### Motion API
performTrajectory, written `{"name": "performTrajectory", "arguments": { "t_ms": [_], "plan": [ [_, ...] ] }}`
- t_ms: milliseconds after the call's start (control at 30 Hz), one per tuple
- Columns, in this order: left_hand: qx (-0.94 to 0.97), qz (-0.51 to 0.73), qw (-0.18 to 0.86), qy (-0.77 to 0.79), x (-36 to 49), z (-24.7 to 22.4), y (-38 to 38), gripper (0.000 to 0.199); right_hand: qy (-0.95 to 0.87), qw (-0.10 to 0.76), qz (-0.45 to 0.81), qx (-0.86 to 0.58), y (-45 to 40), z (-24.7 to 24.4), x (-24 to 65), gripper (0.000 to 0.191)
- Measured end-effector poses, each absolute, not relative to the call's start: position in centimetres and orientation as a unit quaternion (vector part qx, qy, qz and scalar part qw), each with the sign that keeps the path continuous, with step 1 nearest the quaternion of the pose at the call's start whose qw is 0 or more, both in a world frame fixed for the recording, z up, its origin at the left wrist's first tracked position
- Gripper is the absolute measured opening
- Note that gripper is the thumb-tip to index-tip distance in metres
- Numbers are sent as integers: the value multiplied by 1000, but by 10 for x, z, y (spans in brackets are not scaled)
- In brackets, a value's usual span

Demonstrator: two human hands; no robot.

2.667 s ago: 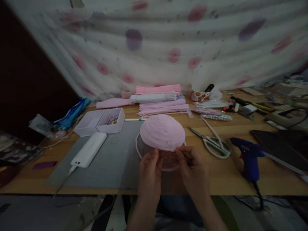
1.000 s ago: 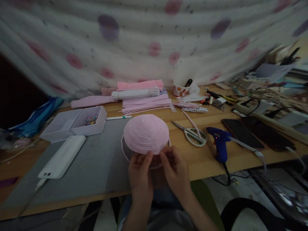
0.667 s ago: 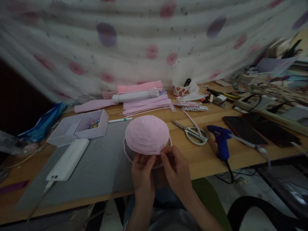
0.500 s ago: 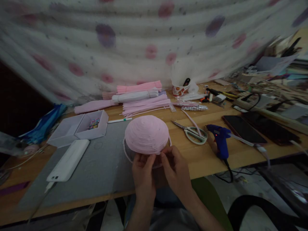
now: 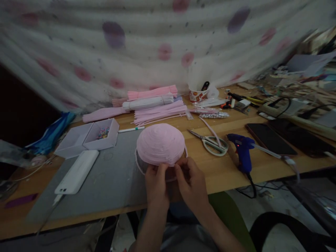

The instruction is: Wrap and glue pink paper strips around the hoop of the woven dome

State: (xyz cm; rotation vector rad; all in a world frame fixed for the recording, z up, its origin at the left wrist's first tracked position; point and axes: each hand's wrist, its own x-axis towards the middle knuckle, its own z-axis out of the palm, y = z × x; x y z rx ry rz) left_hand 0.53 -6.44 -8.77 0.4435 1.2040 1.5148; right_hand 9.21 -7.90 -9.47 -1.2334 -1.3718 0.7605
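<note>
A pale pink dome of coiled strips [image 5: 160,144] sits at the front edge of the table, partly over a grey mat [image 5: 115,182]. A thin pink strip loops around beneath it and shows on both sides. My left hand [image 5: 157,185] pinches the dome's near rim between thumb and fingers. Just to the right, my right hand [image 5: 191,182] pinches the strip at the same rim, its thumb close to the left one. The fingers hide the spot where strip and rim meet.
Scissors [image 5: 211,144], a blue glue gun [image 5: 243,152] with a lit red light and dark phones [image 5: 270,138] lie right. Left are a white power bank [image 5: 77,172] and a box of beads [image 5: 102,134]. Bundled strips [image 5: 157,112] lie behind.
The view has shifted slightly, so the table items sit a little differently in the picture. Both hands keep their pinch at the rim, and the dome tilts slightly.
</note>
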Motion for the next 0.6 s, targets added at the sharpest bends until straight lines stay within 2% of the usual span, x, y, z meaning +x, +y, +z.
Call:
{"name": "performTrajectory", "arguments": {
  "t_ms": [233, 467, 600],
  "plan": [
    [227, 628, 536, 517, 4, -84, -64, 17, -582, 537, 300, -532, -78, -94, 92, 11],
    [225, 674, 593, 379, -6, -98, -65, 37, -572, 554, 322, -513, -77, -97, 92, 12],
    [210, 681, 594, 373, -8, -103, -67, 41, -573, 558, 322, -507, -77, -97, 92, 12]
  ]
}}
